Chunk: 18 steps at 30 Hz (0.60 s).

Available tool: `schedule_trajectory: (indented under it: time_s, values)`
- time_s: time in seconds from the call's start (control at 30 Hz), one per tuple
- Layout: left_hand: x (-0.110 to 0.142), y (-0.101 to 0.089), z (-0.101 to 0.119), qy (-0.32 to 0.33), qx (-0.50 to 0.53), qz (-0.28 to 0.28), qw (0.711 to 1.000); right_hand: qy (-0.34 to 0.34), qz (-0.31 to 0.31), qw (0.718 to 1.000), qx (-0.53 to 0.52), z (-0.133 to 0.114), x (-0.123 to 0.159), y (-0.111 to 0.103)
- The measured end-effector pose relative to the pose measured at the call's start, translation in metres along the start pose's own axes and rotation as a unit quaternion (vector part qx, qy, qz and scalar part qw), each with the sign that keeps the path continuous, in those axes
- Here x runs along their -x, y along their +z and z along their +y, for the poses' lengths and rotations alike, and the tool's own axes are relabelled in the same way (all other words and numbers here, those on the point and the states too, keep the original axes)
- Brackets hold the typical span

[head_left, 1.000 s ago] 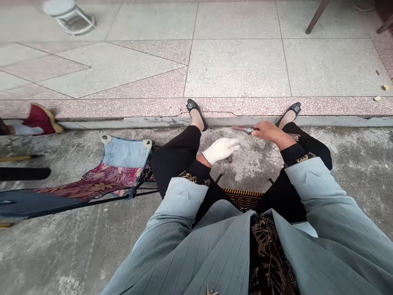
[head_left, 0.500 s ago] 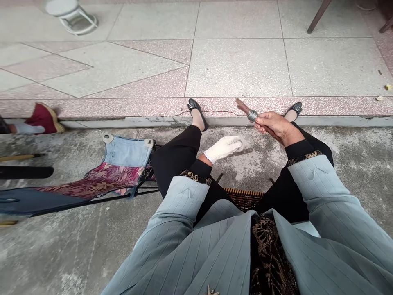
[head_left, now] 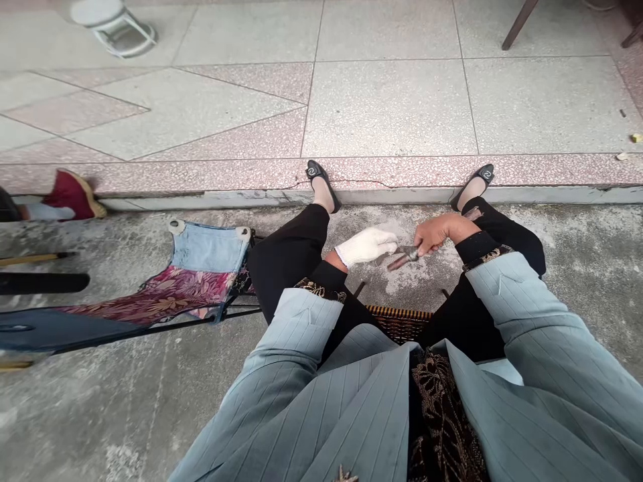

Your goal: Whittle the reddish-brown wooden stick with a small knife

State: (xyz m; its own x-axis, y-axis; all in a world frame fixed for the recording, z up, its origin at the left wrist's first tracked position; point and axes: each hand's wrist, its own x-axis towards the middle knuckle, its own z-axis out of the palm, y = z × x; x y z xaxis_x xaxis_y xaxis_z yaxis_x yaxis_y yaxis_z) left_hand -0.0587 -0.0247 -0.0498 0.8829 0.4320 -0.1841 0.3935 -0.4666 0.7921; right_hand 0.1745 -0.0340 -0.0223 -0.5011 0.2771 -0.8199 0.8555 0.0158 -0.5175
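In a white knitted glove, my left hand (head_left: 368, 246) is closed, fingertips together beside the wire; the thin strand at its fingers is hard to make out. My bare right hand (head_left: 436, 233) is wrapped round a wooden stick (head_left: 398, 263) with a coil of metal wire (head_left: 410, 254) wound about its middle. One end of the stick slants down toward my left hand. Its other end shows beyond my right wrist. Both hands are between my knees, above the concrete floor.
A folding fabric chair (head_left: 201, 248) stands to my left, beside another person's red shoe (head_left: 73, 195). My feet rest on a tiled step (head_left: 392, 171). A wicker seat (head_left: 402, 324) is under me. A white stool (head_left: 123, 30) stands at the far left.
My right hand has come down and turned over, so the stick now points down toward my left hand instead of up and away. My left hand has barely moved.
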Motion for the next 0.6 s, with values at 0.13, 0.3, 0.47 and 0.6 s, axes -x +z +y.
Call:
schedule_trajectory:
  time_s: [0.13,0.3,0.47,0.6]
  values:
    - [-0.001,0.000,0.000,-0.021,0.075,0.053,0.996,-0.200,-0.036,0.966,-0.162,0.005,0.014,-0.001]
    - [-0.002,0.000,0.007,-0.071,0.113,0.089,0.987,-0.246,0.244,0.862,-0.371,0.014,0.024,-0.007]
    - [-0.002,-0.002,0.009,-0.074,0.091,0.062,0.991,-0.035,0.375,0.888,-0.265,0.014,0.006,-0.014]
    - [-0.006,0.000,0.004,-0.079,0.062,0.056,0.993,0.062,0.372,0.924,-0.059,0.008,-0.002,-0.014]
